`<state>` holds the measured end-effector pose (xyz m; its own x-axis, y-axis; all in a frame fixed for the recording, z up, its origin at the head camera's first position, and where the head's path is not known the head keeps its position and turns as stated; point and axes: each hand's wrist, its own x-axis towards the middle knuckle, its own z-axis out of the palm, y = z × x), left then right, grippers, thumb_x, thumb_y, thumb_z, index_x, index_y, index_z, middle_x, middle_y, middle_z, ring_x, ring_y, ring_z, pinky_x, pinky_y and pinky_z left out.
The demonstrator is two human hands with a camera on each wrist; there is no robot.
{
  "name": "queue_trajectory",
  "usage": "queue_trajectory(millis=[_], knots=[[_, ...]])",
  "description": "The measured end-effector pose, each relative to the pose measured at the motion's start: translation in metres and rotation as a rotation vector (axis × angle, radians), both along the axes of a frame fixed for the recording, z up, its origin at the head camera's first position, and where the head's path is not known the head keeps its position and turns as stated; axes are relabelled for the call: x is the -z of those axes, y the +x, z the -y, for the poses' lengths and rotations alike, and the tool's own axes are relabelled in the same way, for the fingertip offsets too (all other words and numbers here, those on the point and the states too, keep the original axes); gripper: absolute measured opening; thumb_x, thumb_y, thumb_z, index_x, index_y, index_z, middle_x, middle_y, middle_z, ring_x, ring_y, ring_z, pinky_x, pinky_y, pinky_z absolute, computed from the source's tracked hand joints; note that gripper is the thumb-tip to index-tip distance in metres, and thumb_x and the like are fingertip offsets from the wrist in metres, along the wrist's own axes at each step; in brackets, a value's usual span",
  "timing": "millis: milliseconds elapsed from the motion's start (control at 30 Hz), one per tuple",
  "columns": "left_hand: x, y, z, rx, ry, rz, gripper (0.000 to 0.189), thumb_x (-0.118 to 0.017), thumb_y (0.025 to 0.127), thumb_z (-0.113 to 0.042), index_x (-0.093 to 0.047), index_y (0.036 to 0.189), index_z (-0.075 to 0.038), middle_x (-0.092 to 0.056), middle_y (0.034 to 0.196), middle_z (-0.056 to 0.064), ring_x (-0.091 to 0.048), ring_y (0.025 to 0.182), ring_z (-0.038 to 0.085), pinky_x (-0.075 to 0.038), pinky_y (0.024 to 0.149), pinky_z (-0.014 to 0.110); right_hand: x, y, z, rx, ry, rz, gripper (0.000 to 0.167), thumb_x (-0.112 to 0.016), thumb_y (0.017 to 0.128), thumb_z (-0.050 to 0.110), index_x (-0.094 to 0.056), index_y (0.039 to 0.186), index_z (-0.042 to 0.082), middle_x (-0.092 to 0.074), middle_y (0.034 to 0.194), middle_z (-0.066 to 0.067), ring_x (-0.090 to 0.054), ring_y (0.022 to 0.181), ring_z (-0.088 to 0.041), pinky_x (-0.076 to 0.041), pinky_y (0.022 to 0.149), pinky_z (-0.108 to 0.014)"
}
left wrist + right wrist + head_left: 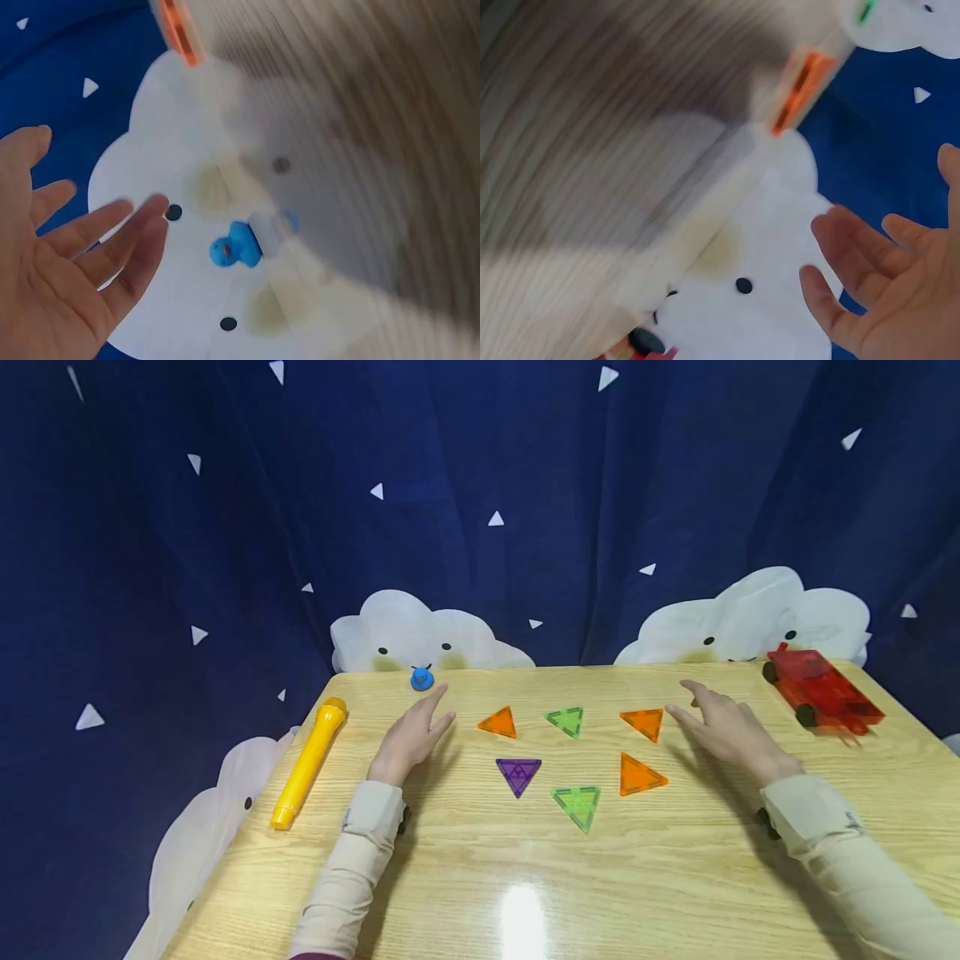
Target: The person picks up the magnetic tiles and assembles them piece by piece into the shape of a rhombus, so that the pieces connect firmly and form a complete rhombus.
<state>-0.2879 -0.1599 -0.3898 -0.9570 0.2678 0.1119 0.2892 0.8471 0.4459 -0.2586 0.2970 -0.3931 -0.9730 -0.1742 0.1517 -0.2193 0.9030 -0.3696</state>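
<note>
My left hand (408,739) hovers over the table's left half with fingers spread and holds nothing. A small blue rubber duck (422,678) sits just beyond its fingertips at the back edge; the left wrist view shows the duck (238,245) beside the fingers. My right hand (723,731), also holding nothing, reaches above the right half, its thumb close to an orange triangle tile (645,723). Between the hands lie another orange tile (501,722), a green tile (567,721), a purple tile (518,775), a second green tile (578,806) and a third orange tile (641,775).
A yellow toy microphone (309,764) lies along the table's left edge. At the back right stands a red see-through toy car (825,691) with black wheels. Behind the wooden table (465,877) hangs a dark blue curtain (480,443) with white triangles and clouds.
</note>
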Motion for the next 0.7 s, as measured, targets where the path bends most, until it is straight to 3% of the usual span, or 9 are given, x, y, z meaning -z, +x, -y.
queue_trajectory(millis=[100, 200, 367, 533, 700], knots=[[0.001, 0.003, -0.005, 0.018, 0.096, 0.038, 0.05, -0.042, 0.102, -0.036, -0.037, 0.147, -0.014, -0.052, 0.136, 0.017, -0.057, 0.114, 0.031, -0.045, 0.094, 0.047, -0.004, 0.007, 0.009, -0.013, -0.082, 0.036, 0.068, -0.037, 0.1, 0.049, -0.032, 0.14, -0.007, -0.059, 0.099, -0.027, -0.058, 0.082, -0.037, -0.045, 0.074, -0.051], [0.004, 0.008, -0.012, 0.048, 0.199, 0.091, 0.043, -0.044, 0.102, -0.031, -0.047, 0.14, -0.012, -0.06, 0.124, 0.015, -0.06, 0.103, 0.028, -0.049, 0.086, 0.043, -0.006, 0.015, 0.02, -0.025, -0.164, 0.081, 0.065, -0.038, 0.1, 0.047, -0.036, 0.134, -0.008, -0.055, 0.079, -0.014, -0.05, 0.063, -0.022, -0.042, 0.059, -0.035], [0.012, 0.019, -0.022, 0.132, 0.326, 0.143, 0.037, -0.047, 0.101, -0.024, -0.054, 0.133, -0.007, -0.064, 0.113, 0.015, -0.059, 0.096, 0.025, -0.049, 0.081, 0.039, -0.005, 0.031, 0.041, -0.055, -0.297, 0.151, 0.053, -0.043, 0.099, 0.045, -0.043, 0.121, -0.003, -0.044, 0.069, -0.005, -0.039, 0.054, -0.015, -0.035, 0.049, -0.028], [0.016, 0.026, -0.034, 0.195, 0.362, 0.157, 0.034, -0.049, 0.1, -0.021, -0.057, 0.129, -0.005, -0.065, 0.11, 0.015, -0.059, 0.093, 0.022, -0.048, 0.081, 0.037, -0.003, 0.045, 0.062, -0.109, -0.366, 0.215, 0.047, -0.05, 0.098, 0.042, -0.046, 0.117, 0.0, -0.055, 0.089, -0.009, -0.052, 0.074, -0.019, -0.043, 0.062, -0.03], [0.018, 0.031, -0.045, 0.261, 0.35, 0.168, 0.034, -0.05, 0.1, -0.02, -0.057, 0.129, -0.004, -0.066, 0.111, 0.014, -0.059, 0.097, 0.024, -0.047, 0.085, 0.038, 0.0, 0.059, 0.08, -0.265, -0.401, 0.275, 0.047, -0.057, 0.096, 0.031, -0.044, 0.126, -0.002, -0.056, 0.119, -0.018, -0.054, 0.103, -0.03, -0.047, 0.082, -0.042]])
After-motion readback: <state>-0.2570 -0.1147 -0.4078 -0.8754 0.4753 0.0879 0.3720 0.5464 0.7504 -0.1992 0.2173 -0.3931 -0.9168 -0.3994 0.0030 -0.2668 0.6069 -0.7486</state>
